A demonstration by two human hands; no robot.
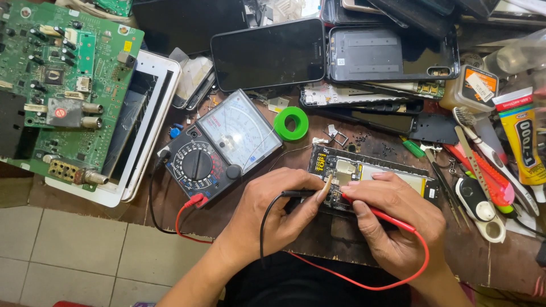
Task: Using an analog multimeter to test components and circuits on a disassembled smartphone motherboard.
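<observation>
Dark blank phone screen [268,54] lies top centre. White dial face of multimeter [239,131] sits left of centre. Yellow glue tube [521,142] with red-and-black label lies far right; orange-labelled bottle [471,88] stands just above it.

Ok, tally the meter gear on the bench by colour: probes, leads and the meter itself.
Red probe: 1, in the right hand
Black probe: 1, in the left hand
Red lead: 1
Black lead: 1
Black meter: 1
Total: 5
</observation>
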